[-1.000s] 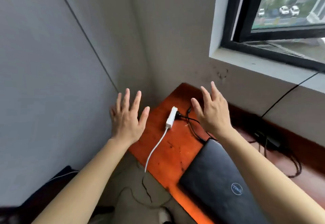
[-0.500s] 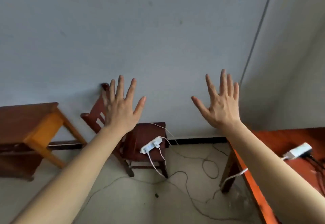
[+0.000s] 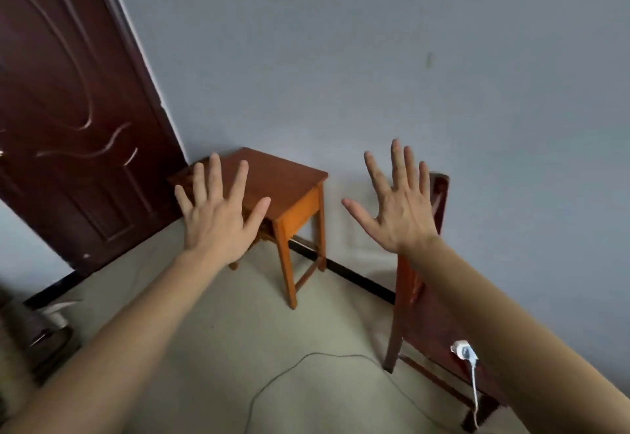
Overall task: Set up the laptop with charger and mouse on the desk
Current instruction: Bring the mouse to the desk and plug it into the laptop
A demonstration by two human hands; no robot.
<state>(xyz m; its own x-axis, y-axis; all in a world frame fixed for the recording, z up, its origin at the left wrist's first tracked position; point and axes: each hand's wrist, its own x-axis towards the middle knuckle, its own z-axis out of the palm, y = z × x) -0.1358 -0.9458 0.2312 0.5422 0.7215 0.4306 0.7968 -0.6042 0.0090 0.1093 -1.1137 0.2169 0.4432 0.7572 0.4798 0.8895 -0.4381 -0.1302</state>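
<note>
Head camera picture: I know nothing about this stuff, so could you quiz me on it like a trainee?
1. True or false: the left hand and the right hand each hold something.
2. What does the white power strip lie on? A a laptop; B the dark reddish wooden chair; C a shelf.
3. Fill in: the small orange-brown wooden table stands by the wall, beside the dark brown ____.

Key: 1 false, both are spread open and empty. 2 B. 3 door.

View swung left, desk gone, door [image 3: 75,119] appeared
</note>
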